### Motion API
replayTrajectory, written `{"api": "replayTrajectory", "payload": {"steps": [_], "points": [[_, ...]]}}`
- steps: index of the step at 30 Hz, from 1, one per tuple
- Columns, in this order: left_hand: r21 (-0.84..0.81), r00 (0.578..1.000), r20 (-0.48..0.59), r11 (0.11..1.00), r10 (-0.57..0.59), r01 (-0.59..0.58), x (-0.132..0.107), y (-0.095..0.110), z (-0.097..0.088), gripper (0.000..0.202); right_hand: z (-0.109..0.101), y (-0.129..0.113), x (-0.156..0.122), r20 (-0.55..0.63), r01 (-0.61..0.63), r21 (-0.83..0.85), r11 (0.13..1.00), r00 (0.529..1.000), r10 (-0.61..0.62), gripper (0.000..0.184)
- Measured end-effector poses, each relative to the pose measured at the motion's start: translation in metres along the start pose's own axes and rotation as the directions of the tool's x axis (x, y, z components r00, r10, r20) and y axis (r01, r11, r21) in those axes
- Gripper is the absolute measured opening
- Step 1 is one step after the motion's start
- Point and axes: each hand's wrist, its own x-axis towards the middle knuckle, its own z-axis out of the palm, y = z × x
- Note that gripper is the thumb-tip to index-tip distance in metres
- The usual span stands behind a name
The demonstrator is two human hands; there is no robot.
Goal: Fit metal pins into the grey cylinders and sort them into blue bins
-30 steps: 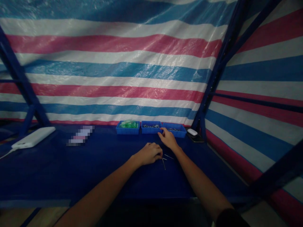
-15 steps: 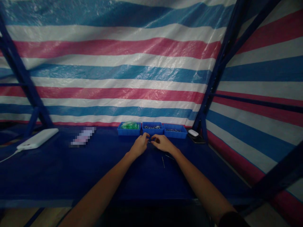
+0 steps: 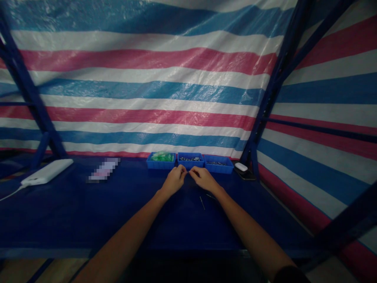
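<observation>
My left hand [image 3: 174,179] and my right hand [image 3: 204,179] meet fingertip to fingertip over the middle of the table, just in front of the blue bins. Each is closed in a pinch. Something small seems to sit between the fingertips, but it is too tiny and dark to name. On the tabletop below my right hand lies a thin metal pin-like piece [image 3: 202,203]. A second thin piece [image 3: 210,196] rests beside my right wrist, partly covered by it.
A blue bin [image 3: 160,166] holds green plastic pieces; a middle bin [image 3: 191,164] and a right bin [image 3: 219,169] hold small metal parts. A white case [image 3: 241,167] lies on a dark phone-like slab [image 3: 247,176]. Leftward are a white power bank [image 3: 48,172] and a blurred-out item [image 3: 103,171].
My fingers have drawn into tighter pinches and my fingertips are closer together. A thin light piece seen by my left fingertips is now mostly hidden. The view has shifted slightly.
</observation>
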Motion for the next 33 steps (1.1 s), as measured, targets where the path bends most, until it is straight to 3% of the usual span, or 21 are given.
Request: {"api": "replayTrajectory", "payload": {"steps": [7, 11, 14, 16, 18, 20, 22, 25, 28, 30, 33], "points": [[0.068, 0.995, 0.027, 0.994, -0.092, 0.090, 0.001, 0.000, -0.001, 0.028, 0.003, 0.001, -0.001, -0.047, 0.038, 0.005, 0.999, 0.998, -0.038, 0.013], [0.046, 0.984, 0.087, 0.988, -0.154, 0.151, 0.000, 0.004, -0.007, 0.040, 0.000, -0.003, 0.000, -0.053, 0.068, -0.059, 0.996, 0.996, -0.071, 0.027], [0.019, 0.980, 0.142, 0.991, -0.137, 0.136, -0.001, 0.007, -0.010, 0.049, -0.009, -0.005, 0.000, -0.113, 0.081, -0.144, 0.986, 0.989, -0.097, 0.031], [-0.019, 0.973, 0.224, 0.998, -0.062, 0.068, -0.003, 0.011, -0.011, 0.044, -0.019, -0.003, 0.000, -0.234, 0.076, -0.225, 0.971, 0.964, -0.129, 0.027], [-0.056, 0.944, 0.317, 0.996, 0.089, -0.075, -0.006, 0.018, -0.012, 0.029, -0.031, 0.002, -0.001, -0.396, 0.014, -0.308, 0.951, 0.907, -0.142, 0.025], [-0.084, 0.880, 0.396, 0.965, 0.261, -0.248, -0.010, 0.027, -0.013, 0.021, -0.044, 0.011, -0.002, -0.535, -0.129, -0.366, 0.922, 0.840, -0.095, 0.027], [-0.104, 0.802, 0.467, 0.924, 0.373, -0.368, -0.014, 0.038, -0.014, 0.023, -0.054, 0.022, -0.003, -0.604, -0.329, -0.391, 0.860, 0.797, 0.030, 0.029], [-0.118, 0.731, 0.546, 0.901, 0.410, -0.417, -0.017, 0.048, -0.012, 0.015, -0.061, 0.040, -0.007, -0.563, -0.586, -0.407, 0.700, 0.765, 0.313, 0.033], [-0.100, 0.719, 0.577, 0.908, 0.387, -0.407, -0.018, 0.047, -0.007, 0.009, -0.059, 0.051, -0.008, -0.469, -0.669, -0.403, 0.625, 0.737, 0.487, 0.033], [-0.061, 0.730, 0.586, 0.918, 0.350, -0.392, -0.017, 0.043, -0.004, 0.007, -0.054, 0.051, -0.007, -0.438, -0.640, -0.378, 0.669, 0.760, 0.480, 0.030], [0.017, 0.793, 0.542, 0.939, 0.280, -0.343, -0.015, 0.034, 0.000, 0.010, -0.042, 0.038, -0.004, -0.361, -0.492, -0.334, 0.804, 0.855, 0.373, 0.027]]}}
